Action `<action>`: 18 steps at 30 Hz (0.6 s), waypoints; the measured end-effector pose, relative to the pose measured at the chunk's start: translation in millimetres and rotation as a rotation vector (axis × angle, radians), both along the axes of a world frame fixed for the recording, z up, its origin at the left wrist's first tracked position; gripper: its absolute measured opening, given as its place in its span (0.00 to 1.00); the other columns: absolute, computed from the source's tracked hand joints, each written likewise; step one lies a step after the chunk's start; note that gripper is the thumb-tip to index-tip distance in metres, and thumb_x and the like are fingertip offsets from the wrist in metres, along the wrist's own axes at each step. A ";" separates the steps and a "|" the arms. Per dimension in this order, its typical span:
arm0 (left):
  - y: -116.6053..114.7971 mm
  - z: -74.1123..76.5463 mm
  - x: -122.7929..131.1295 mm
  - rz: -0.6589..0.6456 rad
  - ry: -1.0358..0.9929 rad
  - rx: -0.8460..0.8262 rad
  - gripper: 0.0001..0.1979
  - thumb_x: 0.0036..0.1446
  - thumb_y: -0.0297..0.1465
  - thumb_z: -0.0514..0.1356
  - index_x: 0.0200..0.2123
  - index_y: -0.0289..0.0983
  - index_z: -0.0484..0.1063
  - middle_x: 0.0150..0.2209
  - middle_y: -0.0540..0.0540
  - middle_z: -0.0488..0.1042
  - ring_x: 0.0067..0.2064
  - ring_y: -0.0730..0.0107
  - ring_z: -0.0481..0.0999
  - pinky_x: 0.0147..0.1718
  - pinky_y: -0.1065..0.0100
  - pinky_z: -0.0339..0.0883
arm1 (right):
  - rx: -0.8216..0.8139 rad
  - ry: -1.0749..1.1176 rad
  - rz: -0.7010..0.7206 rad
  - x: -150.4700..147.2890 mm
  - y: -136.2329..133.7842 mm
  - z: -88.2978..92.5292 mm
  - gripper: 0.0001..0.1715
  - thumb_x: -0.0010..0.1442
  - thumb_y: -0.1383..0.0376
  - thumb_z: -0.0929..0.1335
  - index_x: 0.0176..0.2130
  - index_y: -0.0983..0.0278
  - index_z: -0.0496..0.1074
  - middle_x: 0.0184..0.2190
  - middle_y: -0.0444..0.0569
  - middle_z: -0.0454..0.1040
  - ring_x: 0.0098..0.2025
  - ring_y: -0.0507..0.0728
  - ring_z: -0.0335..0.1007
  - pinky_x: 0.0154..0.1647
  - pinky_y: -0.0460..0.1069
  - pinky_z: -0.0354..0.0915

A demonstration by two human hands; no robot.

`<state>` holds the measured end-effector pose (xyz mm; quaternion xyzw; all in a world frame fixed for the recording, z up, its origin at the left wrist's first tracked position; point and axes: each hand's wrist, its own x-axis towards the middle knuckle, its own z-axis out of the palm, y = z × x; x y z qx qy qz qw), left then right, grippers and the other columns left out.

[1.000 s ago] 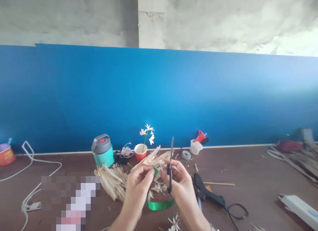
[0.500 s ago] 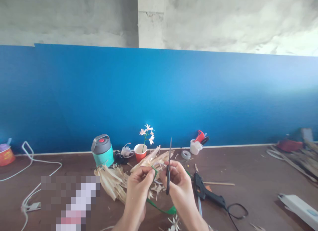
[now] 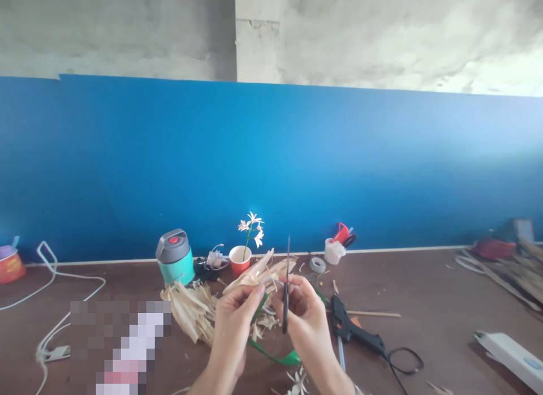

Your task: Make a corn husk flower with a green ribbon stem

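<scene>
Left hand (image 3: 236,317) pinched green ribbon (image 3: 291,358), a loop sagging above the counter (image 3: 428,287); right hand (image 3: 304,311) held scissors (image 3: 285,313), blades upward, whether closed hard to tell. Step judged to be ribbon handling; a next cut called for drawing it taut.

A narrow green ribbon (image 3: 288,359) is hanging slack at the lower centre of the frame, curving down and then rightward. Black-handled scissors (image 3: 285,307) are standing nearly upright just right of centre, edge-on, pointing toward the top.
</scene>
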<state>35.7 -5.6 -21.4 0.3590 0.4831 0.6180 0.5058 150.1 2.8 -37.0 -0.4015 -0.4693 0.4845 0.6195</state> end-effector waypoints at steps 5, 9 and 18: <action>0.4 -2.8 -0.6 -0.007 -0.042 -0.036 0.18 0.39 0.43 0.70 0.22 0.32 0.76 0.20 0.48 0.69 0.23 0.75 0.63 0.19 0.76 0.55 | 0.002 0.005 0.003 0.3 0.6 0.4 0.21 0.46 0.63 0.76 0.38 0.62 0.66 0.21 0.39 0.64 0.23 0.50 0.57 0.24 0.44 0.55; 0.7 -2.9 1.3 -0.003 -0.065 -0.027 0.16 0.36 0.39 0.72 0.23 0.32 0.77 0.17 0.52 0.65 0.19 0.82 0.54 0.15 0.78 0.46 | -0.014 0.068 -0.019 1.5 1.7 0.1 0.25 0.43 0.63 0.77 0.39 0.62 0.66 0.25 0.42 0.69 0.26 0.51 0.62 0.26 0.45 0.58; 0.8 -4.0 5.7 0.005 -0.091 -0.034 0.18 0.35 0.41 0.71 0.25 0.32 0.77 0.19 0.52 0.66 0.19 0.83 0.53 0.15 0.78 0.44 | 0.000 0.054 -0.003 -0.5 -0.4 2.3 0.24 0.43 0.66 0.77 0.38 0.62 0.66 0.23 0.40 0.68 0.24 0.50 0.60 0.25 0.44 0.57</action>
